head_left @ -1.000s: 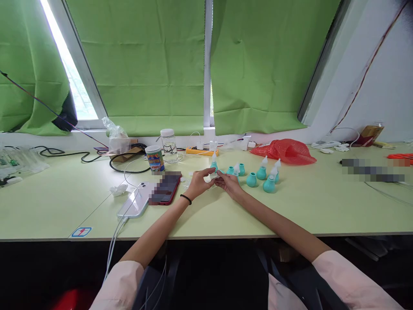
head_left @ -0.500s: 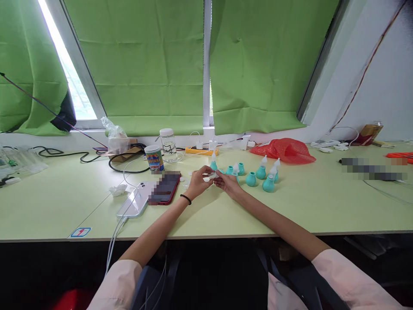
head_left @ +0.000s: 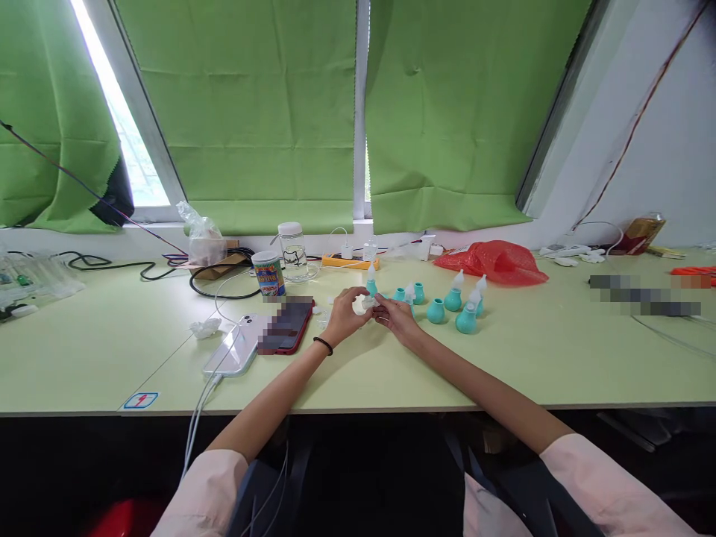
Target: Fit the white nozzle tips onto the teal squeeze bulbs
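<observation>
My left hand and my right hand meet over the middle of the table. Between their fingertips is a small clear plastic piece, its shape partly hidden by the fingers. Both hands are closed on it. Just behind them stands a teal rubber bulb with a white pointed nozzle. To the right are several more teal bulbs, some topped with nozzles, others with bare round mouths. Small clear parts lie on the table left of my left hand.
A red-edged phone and a white phone with cables lie to the left. Behind them stand a printed canister and a lidded jar. A red plastic bag and an orange power strip lie at the back.
The fingers of both hands have shifted slightly around the clear piece, and more of it shows between them. The bulbs stand where they were.
</observation>
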